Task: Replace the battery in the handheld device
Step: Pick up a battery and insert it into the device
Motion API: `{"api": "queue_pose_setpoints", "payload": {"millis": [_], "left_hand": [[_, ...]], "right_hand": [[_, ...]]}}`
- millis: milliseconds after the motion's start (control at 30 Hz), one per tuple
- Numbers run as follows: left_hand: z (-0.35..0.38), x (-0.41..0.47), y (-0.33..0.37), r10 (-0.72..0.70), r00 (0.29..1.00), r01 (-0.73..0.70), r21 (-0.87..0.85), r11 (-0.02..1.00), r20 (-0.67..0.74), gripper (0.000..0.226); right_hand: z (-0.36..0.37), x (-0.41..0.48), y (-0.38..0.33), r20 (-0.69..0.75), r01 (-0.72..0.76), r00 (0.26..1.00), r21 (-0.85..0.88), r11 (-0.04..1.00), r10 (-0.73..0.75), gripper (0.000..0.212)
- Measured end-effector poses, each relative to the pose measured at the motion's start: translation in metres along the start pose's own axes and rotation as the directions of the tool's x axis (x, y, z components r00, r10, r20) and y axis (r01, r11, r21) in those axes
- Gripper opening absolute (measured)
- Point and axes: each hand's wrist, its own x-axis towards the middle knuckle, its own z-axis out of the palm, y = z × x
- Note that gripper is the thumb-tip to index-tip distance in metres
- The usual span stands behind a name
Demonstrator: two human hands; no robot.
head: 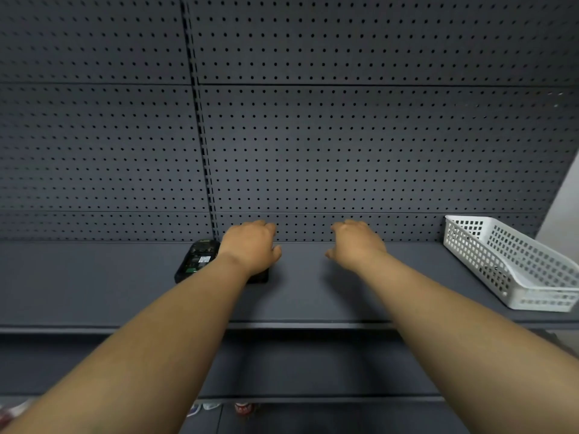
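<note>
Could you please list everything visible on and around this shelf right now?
handheld device: one, black, back open, lying on the shelf left of centre, partly under the left wrist
dark flat item: one, black, under the left hand; what it is cannot be told
basket: one, white, perforated, right end of the shelf
shelf: one, dark grey
pegboard: dark grey, behind the shelf
left hand: one, over the dark item
right hand: one, above bare shelf, holding nothing visible
</note>
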Motion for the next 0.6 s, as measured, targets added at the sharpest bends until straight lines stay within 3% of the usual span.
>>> {"api": "queue_pose_setpoints", "payload": {"millis": [600], "left_hand": [[-0.001,-0.035,-0.013,-0.108,0.994,0.109,-0.056,0.992,0.016,0.04]], "right_hand": [[0.002,-0.011,-0.017,0.026,0.103,0.994,-0.001,0.995,-0.103,0.052]]}}
